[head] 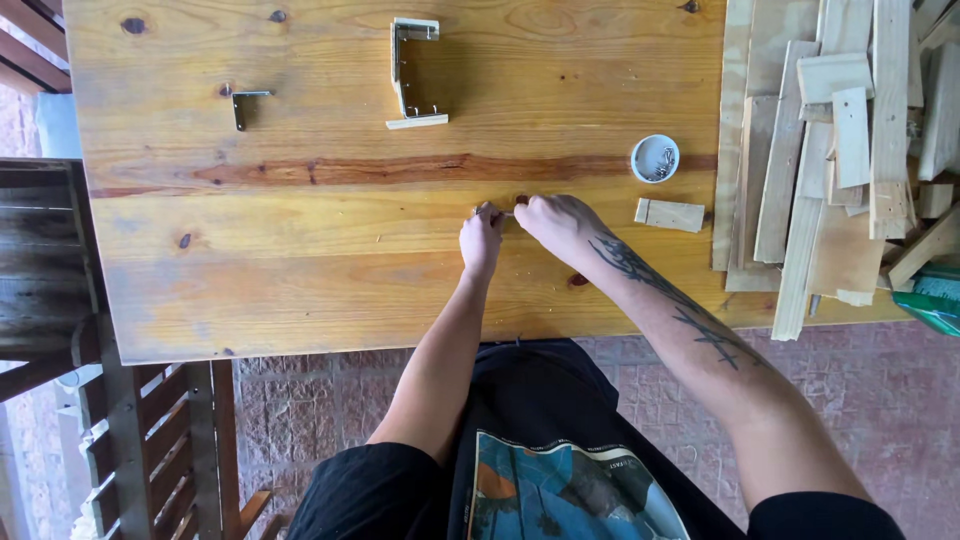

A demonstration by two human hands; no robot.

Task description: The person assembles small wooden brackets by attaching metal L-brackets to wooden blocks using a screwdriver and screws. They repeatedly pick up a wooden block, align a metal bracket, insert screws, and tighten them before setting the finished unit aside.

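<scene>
My left hand (482, 237) and my right hand (553, 220) meet at the middle of a wooden table (300, 270), fingertips pinched together on a small metal piece, likely a screw (509, 213); too small to tell more. A white round cup of screws (655, 158) stands just right of my hands. A small wooden block (670, 214) lies beside my right wrist. Farther back a U-shaped wooden bracket piece (412, 75) stands on the table, and a small metal angle bracket (246, 103) lies to its left.
A pile of wooden slats and offcuts (840, 150) covers the table's right end. A dark wooden chair (60, 300) stands at the left. Below the table edge is a brick-paved floor (880, 390). A green object (935, 295) sits at the far right.
</scene>
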